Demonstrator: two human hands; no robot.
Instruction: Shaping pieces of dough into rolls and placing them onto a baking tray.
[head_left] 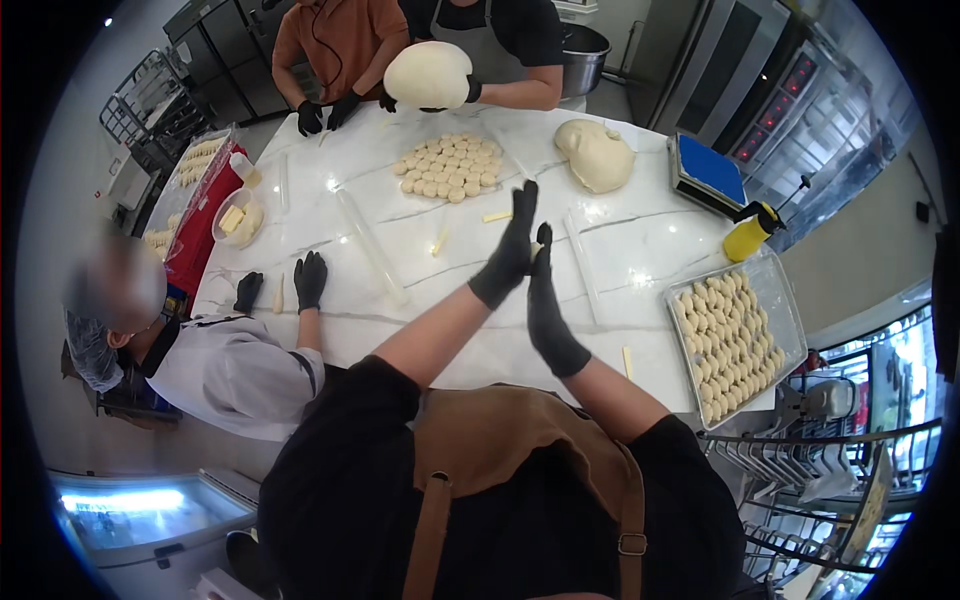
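Note:
My left hand (510, 245) and my right hand (548, 305), both in black gloves, are raised over the white marble table (380, 345) with palms facing and fingers straight. A small pale dough piece (536, 249) shows between them, partly hidden. Slim pale yellow sticks (495, 217) lie on the tabletop. Beside my hands are clear rolling pins (583, 269). A cluster of dough rounds (448, 168) sits farther back, near a large dough mass (595, 155). At my right is a metal tray of shaped dough (725, 345).
A co-worker (230, 375) works at my left; two others (340, 45) stand opposite, one holding a dough ball (428, 75). A blue-topped scale (706, 172), yellow sprayer (750, 236), butter bowl (240, 220) and red crate (226, 165) edge the table. Metal racks (820, 460) stand at right.

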